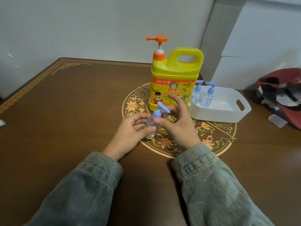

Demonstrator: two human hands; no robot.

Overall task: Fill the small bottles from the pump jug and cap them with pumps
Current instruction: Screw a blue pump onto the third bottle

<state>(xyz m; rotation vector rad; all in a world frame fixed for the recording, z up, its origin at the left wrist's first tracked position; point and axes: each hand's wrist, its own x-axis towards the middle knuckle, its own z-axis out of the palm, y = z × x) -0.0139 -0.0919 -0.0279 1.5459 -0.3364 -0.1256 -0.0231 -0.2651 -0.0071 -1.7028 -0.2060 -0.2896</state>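
Toward the far edge of the table (68, 111): yellow pump jug (174, 79), upright. Just beside it, nearer the right edge: white basket (228, 115) with two capped bottles (206, 98). Mid-table: small bottle (37, 128) gripped around its body by left hand (128, 134); right hand (177, 124) pinching blue pump (160, 110) collar between thumb and fingers, other fingers spread. Probably screwing the pump on. Next: tighten fully, then set in basket.

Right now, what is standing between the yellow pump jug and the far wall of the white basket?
In the head view, two small bottles with blue pumps stand inside the white basket, at its end nearest the yellow jug. The rest of the basket is bare.
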